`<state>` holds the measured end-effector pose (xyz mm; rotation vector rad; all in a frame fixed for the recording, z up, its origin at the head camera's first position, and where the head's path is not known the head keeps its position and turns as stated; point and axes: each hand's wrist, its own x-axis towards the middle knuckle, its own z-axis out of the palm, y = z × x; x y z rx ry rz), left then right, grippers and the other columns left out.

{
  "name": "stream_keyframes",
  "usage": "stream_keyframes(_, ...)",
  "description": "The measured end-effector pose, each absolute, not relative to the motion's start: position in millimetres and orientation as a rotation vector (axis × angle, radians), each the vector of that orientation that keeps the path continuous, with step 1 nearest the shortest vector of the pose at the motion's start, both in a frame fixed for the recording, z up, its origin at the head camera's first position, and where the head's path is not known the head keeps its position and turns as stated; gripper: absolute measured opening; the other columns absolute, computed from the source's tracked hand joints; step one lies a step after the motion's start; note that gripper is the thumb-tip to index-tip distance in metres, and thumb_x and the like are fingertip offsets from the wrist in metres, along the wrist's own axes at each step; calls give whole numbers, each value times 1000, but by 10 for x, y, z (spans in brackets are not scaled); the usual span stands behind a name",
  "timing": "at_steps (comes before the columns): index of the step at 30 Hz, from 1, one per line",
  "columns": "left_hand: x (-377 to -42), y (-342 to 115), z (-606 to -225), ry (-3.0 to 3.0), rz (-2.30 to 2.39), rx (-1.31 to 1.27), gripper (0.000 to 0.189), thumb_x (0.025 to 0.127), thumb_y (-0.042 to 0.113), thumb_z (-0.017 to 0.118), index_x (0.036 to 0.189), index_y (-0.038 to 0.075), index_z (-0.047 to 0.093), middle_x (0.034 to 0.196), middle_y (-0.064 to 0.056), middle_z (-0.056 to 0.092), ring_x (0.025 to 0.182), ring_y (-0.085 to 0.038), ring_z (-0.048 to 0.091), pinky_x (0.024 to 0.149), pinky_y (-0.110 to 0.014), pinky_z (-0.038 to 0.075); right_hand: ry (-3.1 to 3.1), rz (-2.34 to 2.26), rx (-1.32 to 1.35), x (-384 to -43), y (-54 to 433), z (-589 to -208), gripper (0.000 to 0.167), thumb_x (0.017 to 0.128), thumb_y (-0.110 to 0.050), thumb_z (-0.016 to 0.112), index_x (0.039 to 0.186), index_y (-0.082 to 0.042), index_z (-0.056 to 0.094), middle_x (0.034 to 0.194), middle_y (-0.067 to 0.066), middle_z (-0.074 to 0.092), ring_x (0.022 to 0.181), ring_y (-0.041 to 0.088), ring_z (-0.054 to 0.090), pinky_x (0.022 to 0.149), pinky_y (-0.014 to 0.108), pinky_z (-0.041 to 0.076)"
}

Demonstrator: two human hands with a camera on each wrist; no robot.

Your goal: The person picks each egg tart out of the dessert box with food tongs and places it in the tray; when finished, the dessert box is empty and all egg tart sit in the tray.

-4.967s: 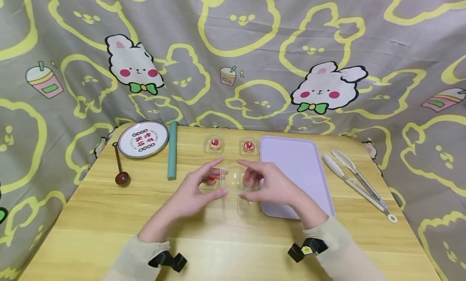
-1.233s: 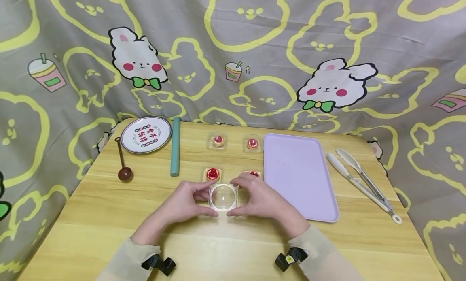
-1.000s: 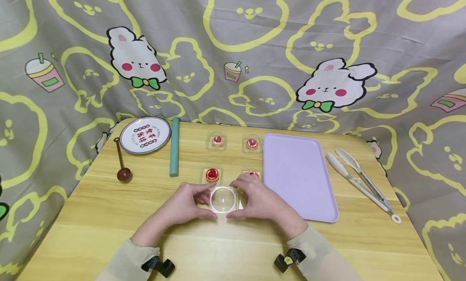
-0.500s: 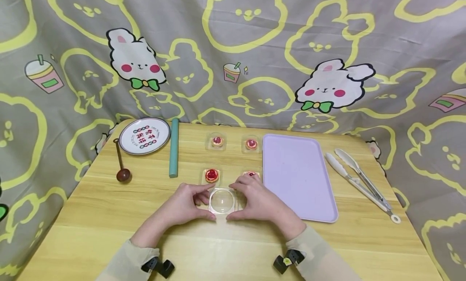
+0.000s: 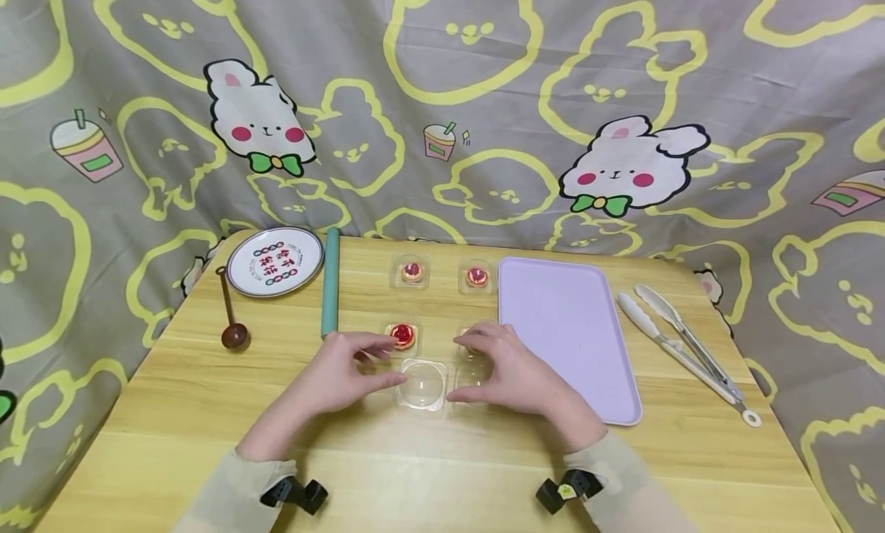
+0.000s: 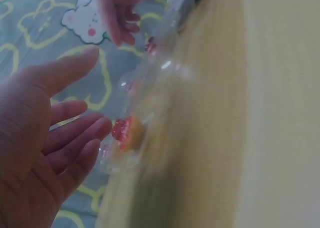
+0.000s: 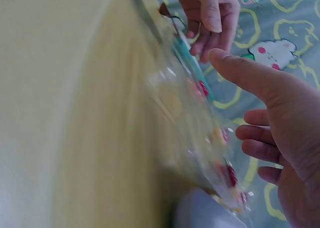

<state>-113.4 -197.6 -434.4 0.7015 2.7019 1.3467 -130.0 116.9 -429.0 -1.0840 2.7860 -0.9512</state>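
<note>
A clear plastic domed lid lies on the table between both hands, dome visible inside its square rim. My left hand is at its left, fingers loosely spread, holding nothing. Opposite it, my right hand hovers over a second clear plastic piece, its thumb and fingers apart and free. Beyond the left fingertips sits a red-topped tart in a clear tray. Two more tarts in clear packaging stand farther back, a left one and a right one. My right hand mostly hides another tray.
A lilac tray lies to the right, with white-tipped tongs beyond it. On the left are a white printed plate, a teal rod and a dark brown ladle. A patterned curtain closes off the back.
Five seconds ago both hands held the clear lid up; they then lowered it to the table. Since half a second ago they have let go of it and drawn apart.
</note>
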Motion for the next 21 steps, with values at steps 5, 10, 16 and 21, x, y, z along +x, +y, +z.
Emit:
stream_keyframes(5,-1276,-1888,-4258,2715,1407,664,43,89,26,89,123,3,77,116,-8,78,106,-24,73,91,-42,62,2772,-1081,-1079,-1446,1358,-4193,72,78,-42,96,132,-1,71,125,9,70,114,27,65,102,49,54)
stream_keyframes(10,-1486,-1747,-4203,2706,1464,620,38,92,27,86,122,7,75,119,-10,76,109,-24,72,93,-43,61,2777,-1272,-1030,-1637,1530,-4174,57,78,-25,98,124,-2,73,113,8,75,101,28,71,92,49,59)
stream_keyframes(16,-1785,-1517,-4183,2649,1502,611,50,93,27,85,135,6,66,133,-10,70,119,-23,67,99,-41,59,2784,-1338,-873,-1882,1680,-4142,55,79,-23,97,124,-4,72,117,10,75,101,32,71,92,53,59)
stream_keyframes(21,-2034,-1318,-4220,2604,1513,573,59,93,22,85,141,-1,60,141,-17,64,127,-28,63,104,-43,56,2746,-1318,-830,-2135,1784,-4184,62,81,-17,94,132,3,66,128,19,70,112,39,67,98,52,56)
